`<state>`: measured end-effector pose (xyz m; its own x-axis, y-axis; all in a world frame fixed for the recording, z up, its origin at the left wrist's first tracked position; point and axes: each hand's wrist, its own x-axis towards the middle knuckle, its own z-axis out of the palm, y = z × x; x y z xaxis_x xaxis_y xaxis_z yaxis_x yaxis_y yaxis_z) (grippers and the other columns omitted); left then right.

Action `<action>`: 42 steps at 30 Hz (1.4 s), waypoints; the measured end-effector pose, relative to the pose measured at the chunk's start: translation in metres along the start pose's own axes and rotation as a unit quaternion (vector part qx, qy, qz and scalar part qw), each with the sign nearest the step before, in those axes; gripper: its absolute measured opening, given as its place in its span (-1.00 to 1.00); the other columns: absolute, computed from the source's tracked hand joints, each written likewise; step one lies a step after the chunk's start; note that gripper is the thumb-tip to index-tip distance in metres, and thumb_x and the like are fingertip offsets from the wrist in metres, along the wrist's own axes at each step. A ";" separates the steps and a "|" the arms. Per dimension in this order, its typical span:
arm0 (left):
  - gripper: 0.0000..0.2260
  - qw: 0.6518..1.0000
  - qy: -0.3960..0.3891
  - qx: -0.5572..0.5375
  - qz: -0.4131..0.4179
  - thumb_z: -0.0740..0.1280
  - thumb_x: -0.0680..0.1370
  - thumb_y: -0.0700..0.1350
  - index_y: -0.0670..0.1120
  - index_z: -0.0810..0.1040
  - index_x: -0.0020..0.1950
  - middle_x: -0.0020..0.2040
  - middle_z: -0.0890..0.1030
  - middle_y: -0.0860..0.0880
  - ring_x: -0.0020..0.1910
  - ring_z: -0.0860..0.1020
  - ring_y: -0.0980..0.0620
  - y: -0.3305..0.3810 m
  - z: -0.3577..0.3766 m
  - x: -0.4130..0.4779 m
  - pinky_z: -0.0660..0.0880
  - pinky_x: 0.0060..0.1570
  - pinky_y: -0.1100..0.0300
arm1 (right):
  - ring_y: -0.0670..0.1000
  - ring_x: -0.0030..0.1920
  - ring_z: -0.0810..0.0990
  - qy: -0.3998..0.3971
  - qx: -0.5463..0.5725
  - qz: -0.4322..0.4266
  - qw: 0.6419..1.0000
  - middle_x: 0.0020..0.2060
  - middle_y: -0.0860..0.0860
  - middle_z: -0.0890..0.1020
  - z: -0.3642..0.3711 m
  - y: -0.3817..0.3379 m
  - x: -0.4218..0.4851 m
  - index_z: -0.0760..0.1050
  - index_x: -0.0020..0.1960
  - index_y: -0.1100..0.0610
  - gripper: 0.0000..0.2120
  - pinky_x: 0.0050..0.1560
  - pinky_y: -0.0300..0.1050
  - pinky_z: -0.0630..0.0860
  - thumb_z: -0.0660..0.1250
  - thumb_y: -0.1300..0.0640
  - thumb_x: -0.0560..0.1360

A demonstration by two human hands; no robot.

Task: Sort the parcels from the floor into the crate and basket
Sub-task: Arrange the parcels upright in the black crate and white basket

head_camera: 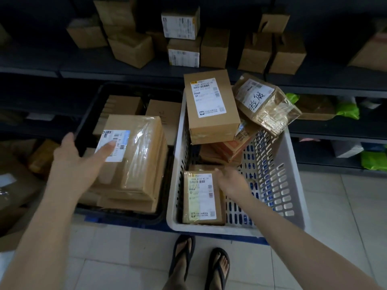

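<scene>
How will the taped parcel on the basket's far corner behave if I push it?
Likely tips out: the taped parcel sits tilted, overhanging the basket rim. Its glossy tape probably makes it slippery. Crumpled wrapping suggests it may give under a grip.

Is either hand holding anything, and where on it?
Left hand holds nothing, open over the large parcel. Right hand touches the far corner of the small parcel; grip cannot be told.

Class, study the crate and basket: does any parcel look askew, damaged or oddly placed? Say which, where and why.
Yes. The tape-wrapped parcel with handwriting sits tilted at the far right corner of the white basket, overhanging its rim, its clear tape crumpled. Beside it, the long box lies slanted atop the pile.
</scene>
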<state>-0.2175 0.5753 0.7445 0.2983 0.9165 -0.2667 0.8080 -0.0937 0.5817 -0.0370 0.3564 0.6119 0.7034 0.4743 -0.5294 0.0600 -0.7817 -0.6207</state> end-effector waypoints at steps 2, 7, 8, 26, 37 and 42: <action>-0.49 0.979 -0.108 -0.152 -0.084 0.46 0.35 0.25 -0.03 0.58 0.16 0.13 0.63 -0.10 0.02 0.60 -0.06 -0.009 -0.002 0.008 0.46 0.15 0.00 | 0.06 0.11 0.59 0.031 0.080 -0.075 0.993 0.06 0.04 0.62 -0.006 -0.040 -0.011 0.46 0.25 0.13 -0.61 -0.06 -0.16 0.51 0.13 -0.11 0.60; -0.87 0.927 -0.243 -0.278 -0.071 0.33 0.52 -0.11 -0.03 0.61 0.04 -0.06 0.69 -0.08 -0.23 0.66 0.05 -0.015 0.010 -0.002 0.48 -0.12 0.10 | -0.02 0.26 0.48 -0.254 0.339 -0.045 0.905 0.34 -0.10 0.43 0.026 -0.116 -0.044 0.03 0.53 -0.20 -0.28 0.31 0.10 0.40 0.27 -0.28 0.47; -0.84 0.926 -0.235 -0.288 -0.062 0.31 0.52 -0.13 -0.01 0.60 0.07 0.01 0.68 -0.07 -0.13 0.64 0.03 -0.009 0.010 -0.007 0.47 -0.10 0.11 | -0.08 0.16 0.53 -0.253 0.367 -0.050 0.894 0.27 -0.12 0.48 0.032 -0.117 -0.050 -0.01 0.52 -0.22 -0.25 0.27 0.06 0.44 0.32 -0.21 0.47; -0.81 0.888 -0.442 -0.120 0.031 0.30 0.54 0.10 0.06 0.55 0.09 0.04 0.64 0.13 0.03 0.60 0.13 0.059 0.158 -0.136 0.50 0.18 0.05 | 0.07 -0.11 0.65 -0.059 0.336 0.179 0.923 -0.04 0.10 0.68 -0.103 0.061 -0.110 0.51 0.16 0.05 -0.72 -0.28 -0.15 0.52 0.35 0.08 0.46; -0.68 0.877 -0.462 0.005 0.135 0.12 0.65 -0.06 -0.06 0.34 0.41 0.30 0.50 -0.06 0.20 0.48 0.01 0.070 0.261 -0.113 0.39 0.17 0.16 | 0.10 0.02 0.59 0.030 -0.022 0.102 0.994 0.22 0.14 0.52 -0.081 0.089 -0.033 0.20 0.49 0.04 -0.51 0.00 -0.01 0.57 0.13 0.19 0.57; -0.73 0.871 -0.477 0.070 0.094 0.12 0.64 -0.16 -0.13 0.49 0.28 0.05 0.53 0.01 -0.06 0.50 0.11 0.044 0.252 -0.106 0.47 -0.04 0.20 | 0.22 0.29 0.42 -0.043 -0.255 0.152 0.954 0.36 0.27 0.31 -0.048 0.084 -0.027 0.33 0.37 0.25 -0.61 0.23 0.06 0.46 0.16 0.27 0.54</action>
<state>-0.0857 0.3760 0.6043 0.6642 0.1451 -0.7333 0.7339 -0.3136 0.6026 -0.0169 0.2586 0.6010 0.6840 0.2091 -0.6988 0.2147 -0.9733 -0.0811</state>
